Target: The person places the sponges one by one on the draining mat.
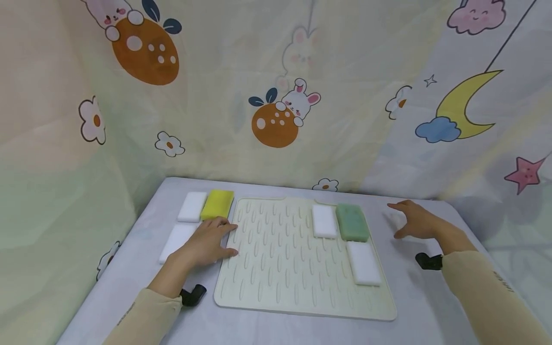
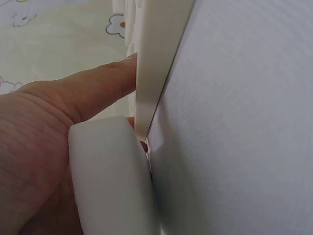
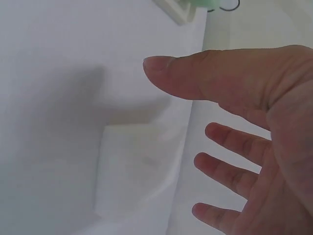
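Note:
My left hand (image 1: pixel 207 242) is at the left edge of a cream ridged mat (image 1: pixel 280 292), its thumb and fingertips touching that edge. Partly beneath this hand lies a white sponge block (image 1: pixel 174 243), which the left wrist view shows as a white block (image 2: pixel 110 176) beside the palm. Beyond the fingers are a yellow sponge (image 1: pixel 217 203) and another white block (image 1: pixel 192 207). My right hand (image 1: pixel 418 221) hovers over the table right of the mat, fingers spread and holding nothing. On the mat's right side rest a green sponge (image 1: pixel 352 223) and two white blocks (image 1: pixel 324 221).
The table wears a white cloth (image 1: pixel 302 333). A printed curtain (image 1: pixel 215 105) encloses its back and sides. Black wrist mounts (image 1: pixel 192 295) stick out at both sleeves. In the right wrist view a pale rectangular shape (image 3: pixel 132 171) shows below the thumb; what it is I cannot tell.

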{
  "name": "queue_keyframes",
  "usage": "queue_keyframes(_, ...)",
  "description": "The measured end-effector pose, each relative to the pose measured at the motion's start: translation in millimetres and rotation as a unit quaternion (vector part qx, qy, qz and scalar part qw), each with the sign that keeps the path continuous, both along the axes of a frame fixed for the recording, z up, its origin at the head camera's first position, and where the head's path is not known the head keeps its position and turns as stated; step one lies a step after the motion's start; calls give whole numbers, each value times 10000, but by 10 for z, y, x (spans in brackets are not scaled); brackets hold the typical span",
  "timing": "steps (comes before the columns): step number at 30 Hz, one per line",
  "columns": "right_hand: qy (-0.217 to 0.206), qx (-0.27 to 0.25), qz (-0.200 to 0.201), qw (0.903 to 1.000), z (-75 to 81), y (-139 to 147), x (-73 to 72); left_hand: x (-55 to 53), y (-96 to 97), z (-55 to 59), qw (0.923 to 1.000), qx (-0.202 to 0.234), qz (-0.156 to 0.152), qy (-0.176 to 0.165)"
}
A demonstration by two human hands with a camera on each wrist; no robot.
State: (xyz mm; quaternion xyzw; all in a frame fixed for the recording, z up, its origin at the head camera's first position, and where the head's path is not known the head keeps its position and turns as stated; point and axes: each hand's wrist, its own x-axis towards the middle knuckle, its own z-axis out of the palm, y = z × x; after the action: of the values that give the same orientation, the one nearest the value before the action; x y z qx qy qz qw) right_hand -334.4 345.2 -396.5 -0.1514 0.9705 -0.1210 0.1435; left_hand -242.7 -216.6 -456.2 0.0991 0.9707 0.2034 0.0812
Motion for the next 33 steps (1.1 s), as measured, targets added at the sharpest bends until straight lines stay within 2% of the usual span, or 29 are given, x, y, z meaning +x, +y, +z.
queue_keyframes(14,-233,-199,-384,9988,-179,321,-25,26,9,14,9999,82,60,6)
queue_keyframes(23,-242,-236,-356,9988,-224,362,-67,20,6,5,10000,-3,13,46)
queue_keyframes(33,-505,-214,-397,9977,-276,409,-171,20,9,21,10000,-13,-1,39)
